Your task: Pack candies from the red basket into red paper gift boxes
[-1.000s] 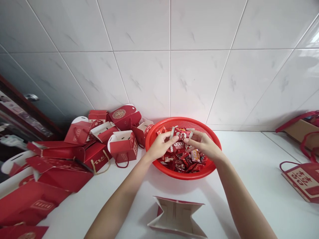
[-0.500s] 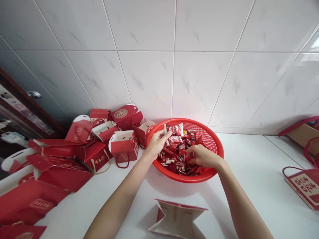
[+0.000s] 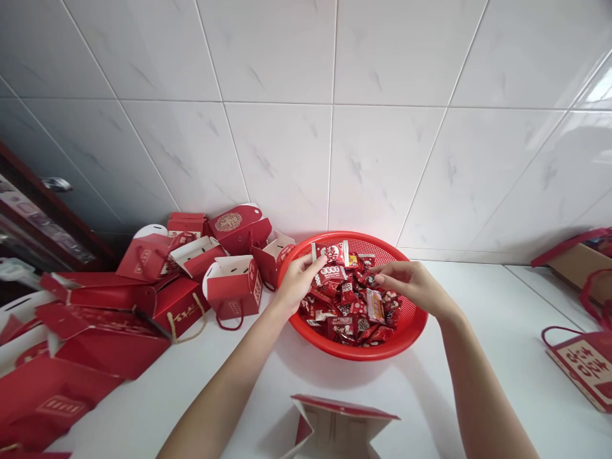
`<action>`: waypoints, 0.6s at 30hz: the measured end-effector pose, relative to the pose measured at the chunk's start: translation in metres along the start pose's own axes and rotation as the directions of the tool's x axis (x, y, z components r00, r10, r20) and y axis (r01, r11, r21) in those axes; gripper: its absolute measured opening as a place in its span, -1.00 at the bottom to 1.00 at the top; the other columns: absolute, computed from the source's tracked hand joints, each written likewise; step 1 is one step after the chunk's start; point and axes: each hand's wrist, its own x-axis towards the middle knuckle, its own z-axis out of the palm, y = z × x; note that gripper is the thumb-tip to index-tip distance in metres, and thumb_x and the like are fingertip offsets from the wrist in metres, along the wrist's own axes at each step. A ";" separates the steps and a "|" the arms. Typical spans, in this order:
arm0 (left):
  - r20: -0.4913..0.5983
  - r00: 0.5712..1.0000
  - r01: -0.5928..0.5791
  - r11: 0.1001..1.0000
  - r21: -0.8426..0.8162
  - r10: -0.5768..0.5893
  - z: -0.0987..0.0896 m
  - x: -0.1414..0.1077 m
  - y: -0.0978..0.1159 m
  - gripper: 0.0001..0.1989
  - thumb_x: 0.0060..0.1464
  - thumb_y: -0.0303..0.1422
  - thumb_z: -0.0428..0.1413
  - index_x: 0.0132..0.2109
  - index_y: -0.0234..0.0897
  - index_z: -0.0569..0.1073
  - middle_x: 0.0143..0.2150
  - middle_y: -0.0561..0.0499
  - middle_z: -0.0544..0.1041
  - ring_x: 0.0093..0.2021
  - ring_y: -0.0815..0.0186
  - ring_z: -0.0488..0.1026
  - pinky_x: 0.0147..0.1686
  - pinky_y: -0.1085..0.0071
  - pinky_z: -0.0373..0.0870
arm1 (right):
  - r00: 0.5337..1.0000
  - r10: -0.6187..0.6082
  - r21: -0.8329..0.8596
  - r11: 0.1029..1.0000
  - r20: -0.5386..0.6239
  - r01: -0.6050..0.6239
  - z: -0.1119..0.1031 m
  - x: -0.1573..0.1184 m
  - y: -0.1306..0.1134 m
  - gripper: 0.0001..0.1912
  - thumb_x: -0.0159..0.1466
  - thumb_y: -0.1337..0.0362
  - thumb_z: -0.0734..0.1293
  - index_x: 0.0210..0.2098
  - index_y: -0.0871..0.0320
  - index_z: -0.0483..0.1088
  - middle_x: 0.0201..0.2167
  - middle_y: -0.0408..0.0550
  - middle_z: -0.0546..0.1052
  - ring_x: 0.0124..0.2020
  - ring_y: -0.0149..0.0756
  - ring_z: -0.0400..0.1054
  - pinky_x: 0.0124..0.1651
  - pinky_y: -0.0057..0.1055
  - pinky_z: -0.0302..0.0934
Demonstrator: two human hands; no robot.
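My left hand (image 3: 300, 280) is closed on red-and-white wrapped candies (image 3: 337, 254) at the left inside of a red plastic colander (image 3: 351, 352). Two of these packets show beside its thumb, one above the other. Over the right side of the same colander is my right hand (image 3: 414, 287), its thumb and fingers slightly apart. The fingertips reach down to the heap of small wrapped candies (image 3: 347, 325); no candy shows clearly between them. A clear-and-orange packet (image 3: 375, 306) lies on the heap. Nearest me stands an open red carton (image 3: 342, 408), cut off by the bottom edge.
Many red gift boxes (image 3: 234, 287) with cord handles crowd the left side of the white table (image 3: 239, 389). At right are a red-and-cream box (image 3: 581, 366) and a brown-sided box (image 3: 581, 264). A tiled wall (image 3: 287, 159) rises behind the colander.
My right hand has risen from the middle of the candies and moved up and right, uncovering the clear-and-orange packet. My left hand keeps its packets. The view has shifted slightly.
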 end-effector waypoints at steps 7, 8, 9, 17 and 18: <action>0.008 1.000 0.004 1.000 0.017 -0.004 0.002 -0.002 0.001 -0.53 -0.17 0.05 0.41 -0.39 -0.29 0.57 -0.53 0.06 0.55 -0.45 0.26 0.49 -0.39 0.38 0.35 | 0.995 -0.053 0.099 0.993 -0.087 0.061 0.002 0.001 0.002 -0.71 0.05 0.09 0.57 -0.40 0.15 0.54 -0.04 0.13 0.66 -0.18 -0.06 0.59 -0.22 -0.21 0.50; 0.009 1.000 0.005 1.000 0.013 -0.005 0.002 -0.002 0.001 -0.53 -0.17 0.04 0.42 -0.37 -0.30 0.58 -0.52 0.06 0.56 -0.44 0.25 0.49 -0.37 0.37 0.36 | 0.993 -0.058 0.129 0.989 -0.101 0.071 0.002 0.002 0.003 -0.72 0.04 0.12 0.57 -0.35 0.14 0.56 -0.04 0.12 0.66 -0.16 -0.06 0.59 -0.20 -0.20 0.51; 0.015 1.000 0.008 1.000 0.009 -0.008 0.002 -0.002 0.001 -0.54 -0.17 0.02 0.42 -0.34 -0.30 0.59 -0.49 0.04 0.58 -0.42 0.24 0.50 -0.34 0.37 0.37 | 0.991 -0.063 0.154 0.985 -0.114 0.081 0.002 0.002 0.003 -0.72 0.04 0.15 0.57 -0.30 0.13 0.57 -0.04 0.10 0.66 -0.15 -0.06 0.59 -0.18 -0.19 0.52; 0.042 0.999 -0.020 0.999 0.034 0.019 0.002 -0.003 0.002 -0.59 -0.15 -0.04 0.42 -0.32 -0.31 0.62 -0.46 0.04 0.58 -0.43 0.29 0.45 -0.35 0.39 0.36 | 0.986 -0.067 0.214 0.972 -0.155 0.100 0.004 0.004 0.005 -0.74 0.06 0.25 0.54 -0.23 0.12 0.61 -0.19 0.00 0.70 -0.16 -0.08 0.61 -0.07 -0.16 0.53; 0.045 0.999 -0.023 0.999 0.042 0.021 0.002 -0.003 0.003 -0.60 -0.14 -0.04 0.42 -0.33 -0.31 0.61 -0.47 0.05 0.57 -0.43 0.30 0.44 -0.35 0.39 0.36 | 0.986 -0.059 0.214 0.972 -0.159 0.092 0.005 0.004 0.005 -0.74 0.05 0.25 0.54 -0.23 0.12 0.62 -0.20 0.00 0.70 -0.17 -0.08 0.61 -0.06 -0.15 0.53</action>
